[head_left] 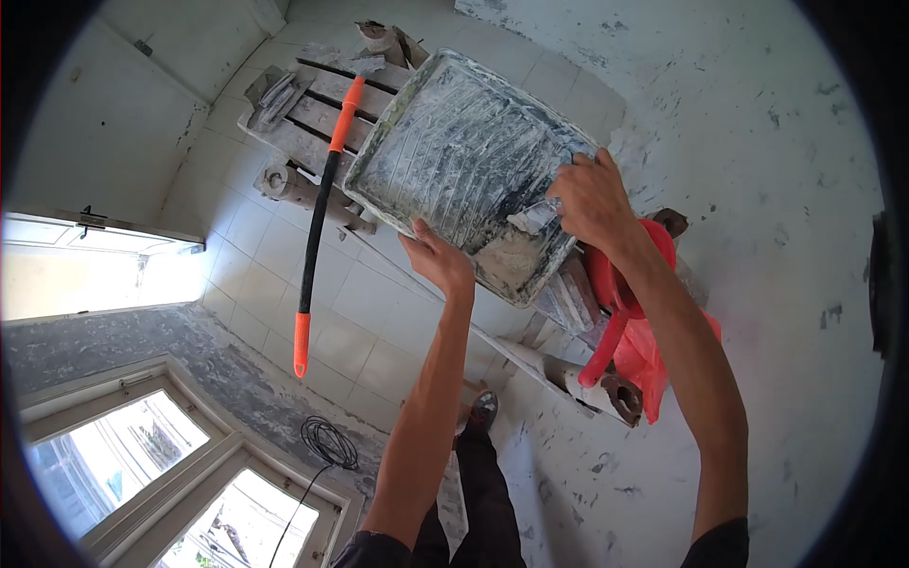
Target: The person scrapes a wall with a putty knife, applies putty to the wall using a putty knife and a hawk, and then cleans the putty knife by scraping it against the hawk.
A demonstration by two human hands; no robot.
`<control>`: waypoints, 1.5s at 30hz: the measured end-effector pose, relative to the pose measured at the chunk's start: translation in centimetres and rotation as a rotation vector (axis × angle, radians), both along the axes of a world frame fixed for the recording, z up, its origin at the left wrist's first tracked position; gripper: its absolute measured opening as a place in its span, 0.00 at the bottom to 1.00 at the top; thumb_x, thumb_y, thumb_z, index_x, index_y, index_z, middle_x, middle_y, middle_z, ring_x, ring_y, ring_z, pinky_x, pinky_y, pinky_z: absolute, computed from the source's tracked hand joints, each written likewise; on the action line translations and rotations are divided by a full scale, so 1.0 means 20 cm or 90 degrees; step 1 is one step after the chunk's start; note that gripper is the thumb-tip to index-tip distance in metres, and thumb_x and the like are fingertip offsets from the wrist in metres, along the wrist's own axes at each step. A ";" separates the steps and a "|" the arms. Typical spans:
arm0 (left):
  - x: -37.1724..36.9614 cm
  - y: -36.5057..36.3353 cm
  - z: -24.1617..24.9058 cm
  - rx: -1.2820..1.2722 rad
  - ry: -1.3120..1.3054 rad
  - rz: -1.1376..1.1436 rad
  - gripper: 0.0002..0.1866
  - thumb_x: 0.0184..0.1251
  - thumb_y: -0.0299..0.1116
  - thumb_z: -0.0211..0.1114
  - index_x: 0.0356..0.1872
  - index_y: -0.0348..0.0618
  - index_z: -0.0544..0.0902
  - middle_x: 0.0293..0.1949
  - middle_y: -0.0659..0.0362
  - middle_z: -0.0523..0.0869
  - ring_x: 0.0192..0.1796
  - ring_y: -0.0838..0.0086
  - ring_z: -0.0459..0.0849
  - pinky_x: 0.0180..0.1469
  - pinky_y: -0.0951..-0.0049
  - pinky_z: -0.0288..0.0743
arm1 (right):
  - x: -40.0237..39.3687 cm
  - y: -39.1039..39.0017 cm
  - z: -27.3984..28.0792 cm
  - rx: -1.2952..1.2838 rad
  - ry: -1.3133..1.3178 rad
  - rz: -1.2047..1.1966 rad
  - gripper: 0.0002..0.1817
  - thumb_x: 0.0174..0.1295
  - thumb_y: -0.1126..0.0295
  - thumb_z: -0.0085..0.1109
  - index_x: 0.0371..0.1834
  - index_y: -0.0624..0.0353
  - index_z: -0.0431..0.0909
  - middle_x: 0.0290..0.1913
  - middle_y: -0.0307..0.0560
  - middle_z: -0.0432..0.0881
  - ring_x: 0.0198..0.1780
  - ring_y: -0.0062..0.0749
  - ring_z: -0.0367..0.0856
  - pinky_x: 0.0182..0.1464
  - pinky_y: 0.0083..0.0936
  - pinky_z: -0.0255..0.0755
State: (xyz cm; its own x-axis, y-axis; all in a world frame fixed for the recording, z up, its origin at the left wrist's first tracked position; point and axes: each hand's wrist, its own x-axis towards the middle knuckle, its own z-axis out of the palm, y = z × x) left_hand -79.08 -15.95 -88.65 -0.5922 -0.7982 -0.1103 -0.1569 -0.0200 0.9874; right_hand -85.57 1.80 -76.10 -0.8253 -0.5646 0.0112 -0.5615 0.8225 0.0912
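Observation:
A rectangular paint tray (445,133), its ribbed bed smeared with grey-white compound, rests tilted in view on a battered plastic stool. My left hand (440,257) grips the tray's near rim, with the thumb over the edge and the other fingers hidden beneath. Closed around a putty knife (533,218), my right hand (595,199) is over the tray's right end. Most of the handle is hidden by the fingers, and the blade carries pale compound. Below the blade lies a mound of beige-grey putty (508,257) in the tray's corner.
A long scraper with an orange-and-black handle (322,204) leans across the stool (284,142). Beside my right forearm are a red plastic dipper (606,284) and a red bag (644,364). A coiled black cable (329,442) lies near the windows (118,454). My shoe (484,409) is on the floor.

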 end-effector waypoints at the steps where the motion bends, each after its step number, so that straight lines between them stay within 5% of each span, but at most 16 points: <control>1: -0.01 0.00 0.00 -0.012 0.012 0.006 0.24 0.85 0.47 0.45 0.51 0.28 0.73 0.32 0.54 0.72 0.35 0.67 0.67 0.44 0.63 0.67 | -0.01 0.00 -0.01 0.011 0.015 0.007 0.09 0.40 0.75 0.73 0.26 0.47 0.89 0.33 0.38 0.87 0.48 0.34 0.82 0.58 0.38 0.64; 28: 0.02 0.00 0.03 0.010 -0.017 0.009 0.25 0.85 0.46 0.45 0.53 0.26 0.73 0.31 0.54 0.73 0.34 0.67 0.68 0.42 0.61 0.67 | 0.21 -0.08 0.02 0.058 -0.101 0.012 0.03 0.46 0.73 0.69 0.26 0.53 0.88 0.39 0.45 0.86 0.57 0.39 0.79 0.64 0.41 0.64; 45: 0.01 0.00 0.05 0.020 -0.023 -0.006 0.26 0.85 0.48 0.45 0.51 0.27 0.73 0.33 0.51 0.74 0.36 0.64 0.69 0.45 0.60 0.67 | 0.23 -0.05 -0.05 0.013 -0.043 0.012 0.04 0.44 0.75 0.69 0.24 0.53 0.88 0.36 0.44 0.84 0.51 0.36 0.78 0.61 0.38 0.65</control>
State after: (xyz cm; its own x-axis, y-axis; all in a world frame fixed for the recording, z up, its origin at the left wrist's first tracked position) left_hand -78.95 -15.94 -87.55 -0.5954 -0.7881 -0.1564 -0.1929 -0.0487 0.9800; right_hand -81.06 0.89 -77.14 -0.8133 -0.5791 -0.0564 -0.5818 0.8104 0.0690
